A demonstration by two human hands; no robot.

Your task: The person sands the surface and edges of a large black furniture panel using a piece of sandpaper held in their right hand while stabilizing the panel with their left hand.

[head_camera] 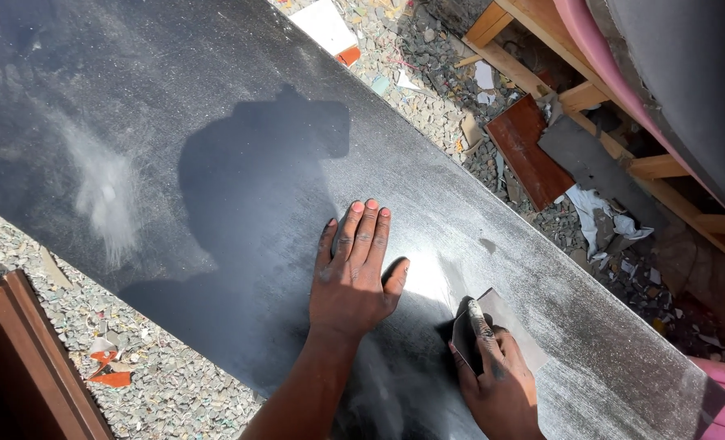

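A long black board (175, 122) lies slantwise across the view, dulled with grey-white sanding dust. My left hand (352, 273) rests flat on it near the middle, fingers together and pointing up. My right hand (497, 379) is lower right, fingers pressed on a folded sheet of grey sandpaper (501, 326) that lies on the board's surface. A bright shiny patch sits between the two hands. The shadow of a head and shoulders falls over the board left of my left hand.
Gravel ground (167, 383) with scraps lies under the board. A dark brown wooden frame (20, 358) is at the lower left. At the upper right are a timber frame (623, 155), a reddish-brown panel (529, 151), a grey panel and pink padding.
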